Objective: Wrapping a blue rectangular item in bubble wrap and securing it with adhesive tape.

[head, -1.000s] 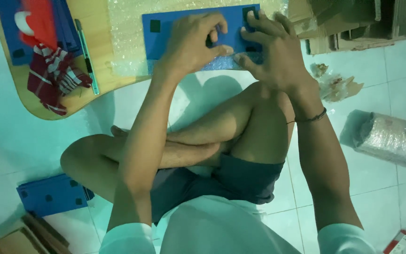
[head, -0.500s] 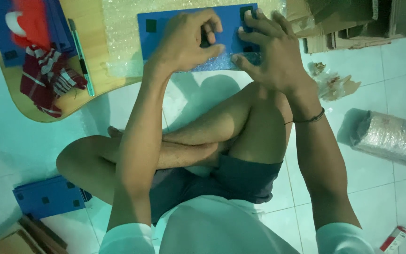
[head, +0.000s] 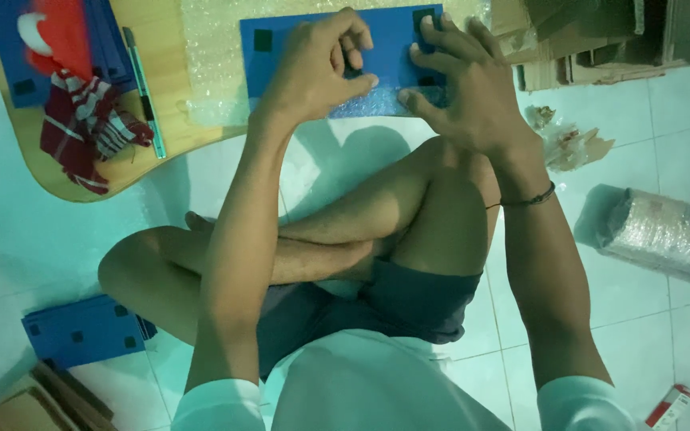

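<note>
A blue flat panel (head: 385, 40) with black square patches lies on bubble wrap (head: 213, 64) at the edge of a low wooden board (head: 171, 112). My left hand (head: 317, 68) rests on the panel's middle, fingers curled, pinching at a small dark patch. My right hand (head: 461, 84) presses flat on the panel's right part, fingers spread, fingertips by a black patch. Bubble wrap covers the panel's near edge. I sit cross-legged on the tiled floor.
On the board's left lie a red and white cloth (head: 81, 132), a green pen-like tool (head: 144, 88) and more blue panels (head: 17, 48). Another blue panel stack (head: 81, 329) lies on the floor at left. Cardboard (head: 608, 36) is piled upper right; a bubble-wrapped bundle (head: 664, 231) is at right.
The view has shifted slightly. My left fingers have curled tighter over the panel's middle; my right hand stays pressed on the panel.
</note>
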